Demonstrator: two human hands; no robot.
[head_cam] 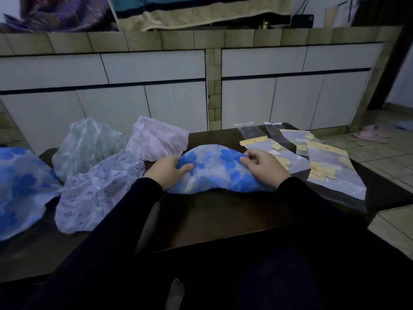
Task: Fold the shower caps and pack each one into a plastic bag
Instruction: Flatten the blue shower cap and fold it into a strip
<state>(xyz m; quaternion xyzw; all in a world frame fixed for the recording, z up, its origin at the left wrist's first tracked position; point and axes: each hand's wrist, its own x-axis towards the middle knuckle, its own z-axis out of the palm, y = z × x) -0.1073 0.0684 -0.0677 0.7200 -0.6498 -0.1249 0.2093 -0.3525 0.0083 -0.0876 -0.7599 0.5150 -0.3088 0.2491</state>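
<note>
blue-flowered shower cap (216,168) on tabletop (223,218), between both hands | left hand (168,170) grip: curled on its left edge; right hand (263,164) grip: pinching right edge | likely light, limp, slippery film; hold by the rim | plastic bags (330,168) right of right grip; dim light hides folds

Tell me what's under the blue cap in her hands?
The blue cap lies on the dark table, held by the left hand and right hand. Its right end overlaps a plastic bag. Anything beneath its middle is hidden.
</note>
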